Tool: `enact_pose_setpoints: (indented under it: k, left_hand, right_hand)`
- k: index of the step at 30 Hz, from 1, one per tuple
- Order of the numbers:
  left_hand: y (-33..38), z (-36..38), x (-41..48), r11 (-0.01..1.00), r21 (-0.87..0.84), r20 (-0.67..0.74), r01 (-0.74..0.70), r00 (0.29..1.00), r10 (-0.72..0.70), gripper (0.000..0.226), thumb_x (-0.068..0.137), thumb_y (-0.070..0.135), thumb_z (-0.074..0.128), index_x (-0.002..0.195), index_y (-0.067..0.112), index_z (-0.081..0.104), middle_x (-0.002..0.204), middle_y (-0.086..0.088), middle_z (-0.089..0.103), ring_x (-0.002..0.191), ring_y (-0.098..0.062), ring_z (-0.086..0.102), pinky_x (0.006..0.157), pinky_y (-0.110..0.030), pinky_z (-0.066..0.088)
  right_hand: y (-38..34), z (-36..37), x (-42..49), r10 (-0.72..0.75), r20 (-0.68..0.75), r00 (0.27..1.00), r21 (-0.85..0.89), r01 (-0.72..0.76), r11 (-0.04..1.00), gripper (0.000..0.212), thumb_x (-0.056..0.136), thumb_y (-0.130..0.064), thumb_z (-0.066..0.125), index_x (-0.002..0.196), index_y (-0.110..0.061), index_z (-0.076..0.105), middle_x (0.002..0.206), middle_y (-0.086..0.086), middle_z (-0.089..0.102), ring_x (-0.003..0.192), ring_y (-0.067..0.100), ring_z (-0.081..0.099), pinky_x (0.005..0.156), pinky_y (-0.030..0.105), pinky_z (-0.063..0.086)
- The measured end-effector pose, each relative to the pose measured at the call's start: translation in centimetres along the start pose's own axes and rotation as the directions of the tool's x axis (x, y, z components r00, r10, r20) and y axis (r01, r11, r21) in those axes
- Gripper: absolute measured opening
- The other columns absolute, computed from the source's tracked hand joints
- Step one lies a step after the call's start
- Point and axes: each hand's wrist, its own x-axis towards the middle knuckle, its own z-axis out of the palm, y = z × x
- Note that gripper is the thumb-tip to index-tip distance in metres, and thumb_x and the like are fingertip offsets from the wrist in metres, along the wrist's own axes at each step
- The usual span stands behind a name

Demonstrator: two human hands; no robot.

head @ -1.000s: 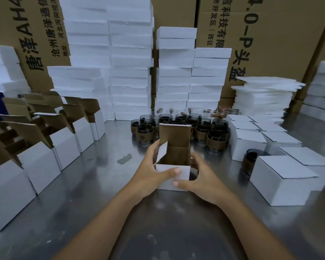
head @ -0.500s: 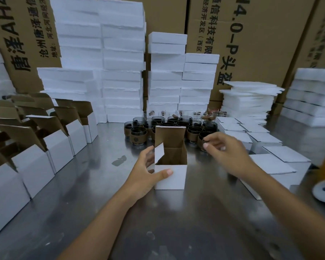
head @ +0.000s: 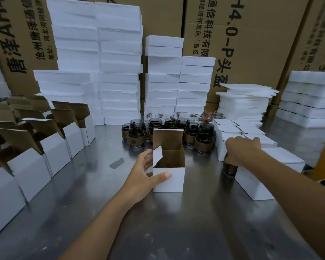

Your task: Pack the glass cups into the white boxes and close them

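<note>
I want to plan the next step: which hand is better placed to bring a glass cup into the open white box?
Right. The right hand grips the lone glass cup from above, beside the closed boxes, while the left hand holds the open white box steady on the table.

The light is even, cool and rather dim, and it seems to come from overhead, judging by the reflections. The steel table (head: pixel 79 194) carries a broad, soft sheen, with pale streaks near the middle and along the right. The white foam stacks (head: pixel 118 53) are brightest, their detail nearly washed out. A faint shadow lies beside the open box (head: pixel 169 180). The right hand (head: pixel 240 152) and the glass cup (head: pixel 230 167) beneath it look slightly smeared. Wide-angle bending tilts the brown cartons (head: pixel 251 44) at the edges, and the far right is out of focus.
</note>
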Motion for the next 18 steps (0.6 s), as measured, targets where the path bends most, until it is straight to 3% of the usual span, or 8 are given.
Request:
enact_pose_setpoints:
  k: [3,6,8,11,13,15,18]
  left_hand:
    - [0.0,0.0,0.0,1.0,0.002,-0.006,0.005,1.0,-0.005,0.094,0.052,0.049,0.075,0.133,0.038,0.029,0.12,0.029,0.04,0.107,0.011,0.041,0.07,-0.001,0.039]
    - [-0.1,0.0,0.1,1.0,0.009,-0.019,-0.002,1.0,0.002,0.089,0.054,0.048,0.075,0.131,0.039,0.031,0.119,0.031,0.042,0.106,0.013,0.043,0.067,0.001,0.041]
    - [-0.3,0.0,0.2,1.0,0.018,-0.036,-0.013,0.999,0.013,0.084,0.062,0.042,0.076,0.134,0.036,0.032,0.122,0.028,0.043,0.11,0.01,0.043,0.065,0.003,0.04]
    - [-0.6,-0.1,0.2,0.996,0.087,-0.068,-0.018,0.997,0.024,0.077,0.075,0.033,0.074,0.139,0.034,0.031,0.126,0.028,0.036,0.118,0.005,0.035,0.072,0.001,0.037]
    - [-0.6,-0.1,0.2,0.993,0.118,-0.1,-0.019,0.995,0.031,0.074,0.078,0.032,0.073,0.14,0.032,0.032,0.127,0.026,0.036,0.119,0.004,0.033,0.086,-0.011,0.036]
    - [-0.6,0.0,0.1,0.99,0.139,-0.132,-0.016,0.991,0.034,0.068,0.079,0.031,0.072,0.135,0.032,0.035,0.127,0.022,0.039,0.119,0.0,0.037,0.093,-0.021,0.038]
    - [-0.5,0.3,-0.1,0.978,0.206,-0.198,-0.025,0.978,0.066,0.056,0.079,0.031,0.073,0.124,0.032,0.039,0.123,0.015,0.045,0.111,-0.004,0.047,0.089,-0.021,0.043]
  right_hand:
    - [-1.0,-0.2,-0.2,-0.014,0.021,1.0,0.11,0.011,0.994,0.023,0.082,-0.033,0.063,0.093,-0.021,0.046,0.081,-0.002,0.045,0.087,0.022,0.048,0.084,0.038,0.031]
    - [-2.1,-0.4,-0.8,-0.06,0.011,0.998,0.238,0.055,0.97,0.02,0.087,-0.035,0.061,0.083,-0.02,0.047,0.088,0.002,0.047,0.098,0.026,0.053,0.089,0.038,0.034]
    - [-2.7,-0.4,-1.4,-0.081,-0.048,0.996,0.309,0.092,0.947,0.024,0.091,-0.035,0.055,0.074,-0.019,0.047,0.087,0.002,0.053,0.1,0.027,0.056,0.088,0.037,0.034]
    - [-3.7,-0.3,-2.5,-0.048,-0.238,0.97,0.474,0.159,0.866,0.013,0.095,-0.031,0.05,0.089,-0.02,0.054,0.098,0.004,0.065,0.101,0.028,0.058,0.084,0.035,0.035]
    - [-4.4,0.1,-3.2,0.044,-0.401,0.915,0.597,0.225,0.77,0.011,0.096,-0.027,0.05,0.098,-0.019,0.057,0.1,0.004,0.068,0.099,0.028,0.059,0.082,0.035,0.036]
    - [-4.9,0.5,-4.0,0.183,-0.504,0.844,0.737,0.309,0.602,0.012,0.095,-0.023,0.051,0.097,-0.017,0.061,0.094,0.003,0.069,0.094,0.027,0.06,0.082,0.036,0.04]
    - [-5.4,1.3,-5.2,0.344,-0.463,0.817,0.884,0.398,0.244,0.013,0.094,-0.018,0.053,0.084,-0.023,0.059,0.076,-0.009,0.063,0.077,0.01,0.057,0.072,0.027,0.042]
